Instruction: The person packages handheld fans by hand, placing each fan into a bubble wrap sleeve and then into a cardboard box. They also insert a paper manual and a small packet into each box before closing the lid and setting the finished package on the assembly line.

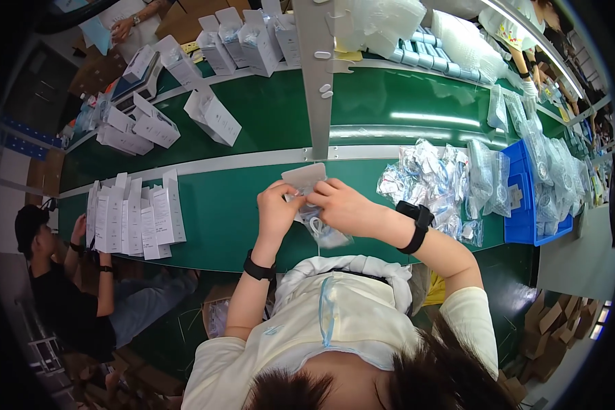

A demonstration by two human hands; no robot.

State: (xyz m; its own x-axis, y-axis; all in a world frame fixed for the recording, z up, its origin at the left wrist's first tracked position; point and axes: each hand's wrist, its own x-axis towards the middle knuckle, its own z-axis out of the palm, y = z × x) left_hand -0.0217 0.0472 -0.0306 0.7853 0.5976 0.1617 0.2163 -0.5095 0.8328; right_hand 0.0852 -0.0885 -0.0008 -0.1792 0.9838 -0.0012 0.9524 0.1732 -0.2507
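In front of me, both hands meet over a clear plastic bag (329, 236) with a white coiled cable inside. My left hand (274, 208) is closed, its fingertips pinching at the bag's upper end. From the other side my right hand (345, 207) also closes on the bag, fingers bent and nearly touching the left. Just beyond the fingers stands the raised flap of a small white box (306, 175); the hands hide most of its body. Nearest my right forearm lies a pile of small clear bags with white and blue contents (430, 174).
Several white cartons (133, 217) stand upright at the left, near a seated person (75, 273). Open white boxes (212, 117) stand beyond the metal rail. A blue bin (522, 195) with bubble-wrap pouches is at the right. A metal post (314, 89) rises ahead.
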